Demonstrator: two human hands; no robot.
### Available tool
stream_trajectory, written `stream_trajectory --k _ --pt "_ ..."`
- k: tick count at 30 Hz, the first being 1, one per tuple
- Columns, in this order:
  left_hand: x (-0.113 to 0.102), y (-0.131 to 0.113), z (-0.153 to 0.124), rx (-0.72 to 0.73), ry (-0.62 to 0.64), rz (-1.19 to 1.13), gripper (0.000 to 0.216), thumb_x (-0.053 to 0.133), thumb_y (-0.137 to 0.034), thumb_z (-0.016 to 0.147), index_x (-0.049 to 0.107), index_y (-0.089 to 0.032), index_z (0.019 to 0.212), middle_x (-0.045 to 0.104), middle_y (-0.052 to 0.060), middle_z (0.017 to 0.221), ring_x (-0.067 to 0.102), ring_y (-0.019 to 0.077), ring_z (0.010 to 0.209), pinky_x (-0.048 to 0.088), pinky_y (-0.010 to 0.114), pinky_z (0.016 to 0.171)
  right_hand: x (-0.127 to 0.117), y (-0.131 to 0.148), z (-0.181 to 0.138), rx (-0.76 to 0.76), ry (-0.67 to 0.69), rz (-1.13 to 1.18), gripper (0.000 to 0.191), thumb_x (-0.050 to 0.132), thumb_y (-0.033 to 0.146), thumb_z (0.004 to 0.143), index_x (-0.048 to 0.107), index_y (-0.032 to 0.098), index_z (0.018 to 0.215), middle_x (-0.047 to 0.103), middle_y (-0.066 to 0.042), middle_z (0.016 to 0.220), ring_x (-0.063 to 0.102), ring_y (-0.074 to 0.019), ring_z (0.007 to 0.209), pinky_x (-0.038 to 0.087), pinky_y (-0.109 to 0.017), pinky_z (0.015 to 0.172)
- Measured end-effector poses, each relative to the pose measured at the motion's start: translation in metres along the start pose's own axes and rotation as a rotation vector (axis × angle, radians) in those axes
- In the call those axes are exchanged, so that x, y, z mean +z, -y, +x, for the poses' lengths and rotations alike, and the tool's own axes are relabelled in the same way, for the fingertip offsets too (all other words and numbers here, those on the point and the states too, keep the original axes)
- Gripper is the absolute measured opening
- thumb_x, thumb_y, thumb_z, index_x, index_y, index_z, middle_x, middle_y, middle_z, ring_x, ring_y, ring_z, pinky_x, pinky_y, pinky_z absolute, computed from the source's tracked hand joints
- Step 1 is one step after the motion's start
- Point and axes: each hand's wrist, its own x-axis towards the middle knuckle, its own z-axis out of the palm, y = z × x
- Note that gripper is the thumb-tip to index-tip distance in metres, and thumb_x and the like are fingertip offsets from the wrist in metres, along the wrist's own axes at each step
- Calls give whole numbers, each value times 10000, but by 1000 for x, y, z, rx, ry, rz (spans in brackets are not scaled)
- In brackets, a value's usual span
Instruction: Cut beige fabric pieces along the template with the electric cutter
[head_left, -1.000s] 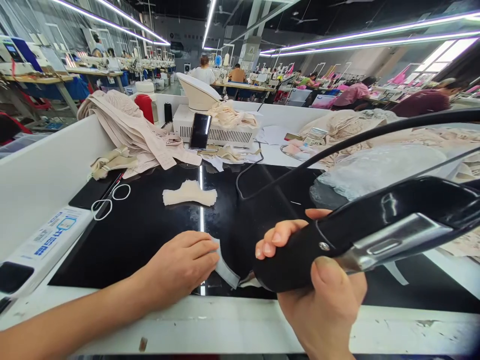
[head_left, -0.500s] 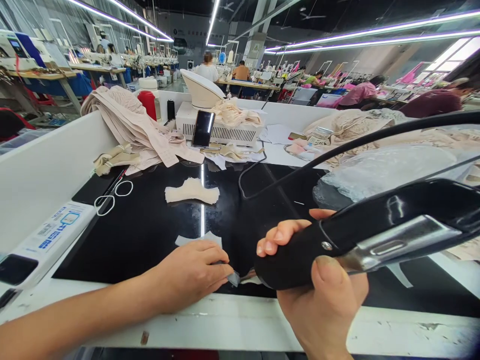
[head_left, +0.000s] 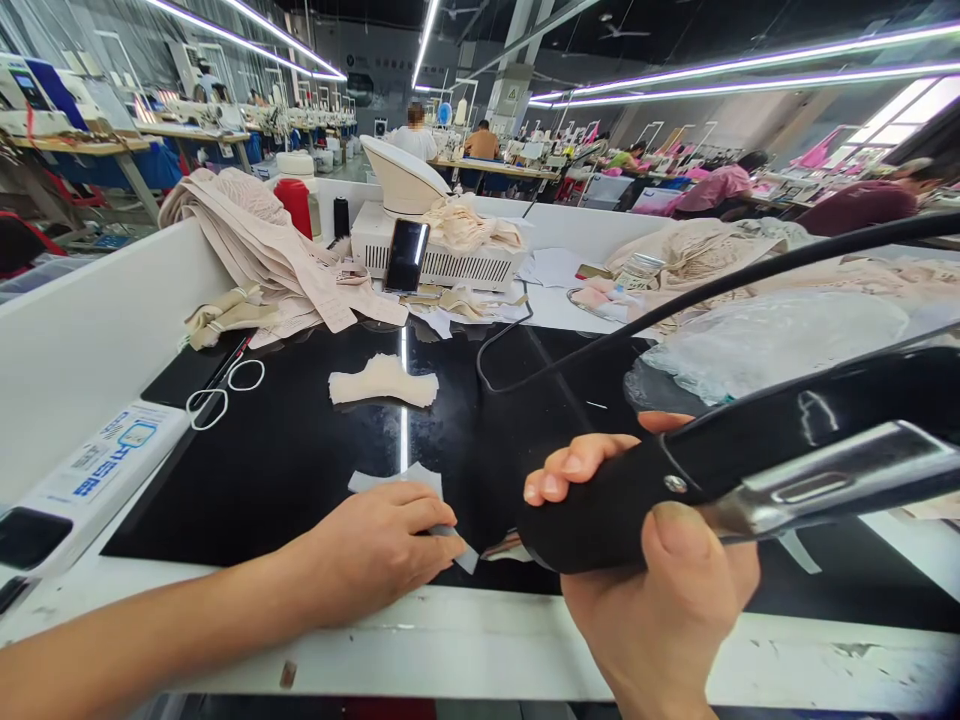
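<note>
Left hand [head_left: 375, 550] lies flat, pinning the patch [head_left: 394, 480] at the desk's [head_left: 300, 460] front edge. Right hand [head_left: 660, 610] clenches the tool [head_left: 615, 500]; its tip is best kept clear of the pinning hand.

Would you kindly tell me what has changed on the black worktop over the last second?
The left hand slid toward the near edge, uncovering part of the pale grey fabric piece; its fingers now press the narrow end beside the tip of the black corded hand tool. The right hand carried that tool slightly rightward, grip unchanged. The cream fabric cutout and white rings stayed put.
</note>
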Motion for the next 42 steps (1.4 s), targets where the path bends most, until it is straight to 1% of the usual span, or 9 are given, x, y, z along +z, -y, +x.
stream_trajectory --k 10,19,24,27,30,33,36,39,42 --pt "1 0 1 11 -2 20 206 521 -170 996 725 -166 1027 722 64 1004 657 190 939 576 305 869 1 -3 0 -11 18 4 398 800 432 753 609 298 1076 644 38 747 600 -160 596 540 -311 527" --pt "-1 -1 1 26 3 29 239 488 -182 1010 725 -168 1038 714 71 1004 651 186 907 577 309 847 1 -6 -5 -40 36 -23 306 756 376 822 620 292 1082 644 35 762 604 -155 625 543 -317 562" --pt "0 1 1 43 23 30 229 494 -168 1004 716 -154 1054 707 85 1023 645 184 951 565 303 887 3 -1 -6 -13 28 28 344 767 399 792 613 291 1079 637 39 751 595 -150 612 536 -299 545" --pt "1 2 -1 41 19 23 211 509 -162 997 710 -153 1063 702 79 1030 643 181 959 561 300 901 3 -2 -8 -21 49 22 363 767 422 790 605 292 1088 636 40 758 599 -148 615 539 -301 560" --pt "2 1 -4 10 7 -1 206 510 -181 1002 698 -171 1086 697 72 1060 644 189 991 569 304 892 3 -7 -12 -32 58 -3 330 739 400 833 587 296 1108 636 40 777 613 -145 625 539 -301 562" --pt "0 0 -6 -5 47 -26 241 469 -174 1013 685 -181 1120 694 85 1088 649 210 1042 585 315 880 4 -12 -15 -22 60 12 310 705 383 871 558 300 1131 630 46 790 614 -132 614 540 -295 569" --pt "-2 1 -9 3 47 -42 291 425 -164 1019 674 -203 1166 698 77 1122 665 219 1060 597 323 886 4 -16 -17 -21 78 33 339 705 409 868 533 298 1138 618 45 814 604 -120 614 530 -282 575" --pt "-1 7 -15 -47 15 -97 304 475 -235 1010 629 -263 1271 685 30 1217 683 181 1065 580 246 928 7 -19 -17 -3 69 56 353 711 396 862 508 293 1132 606 46 829 589 -111 616 518 -270 580" --pt "-2 20 -23 -112 -30 -88 347 532 -308 984 600 -332 1323 668 -18 1279 695 168 1076 558 211 961 14 -20 -14 30 76 80 353 716 402 849 500 285 1103 606 46 828 570 -106 612 513 -267 589"
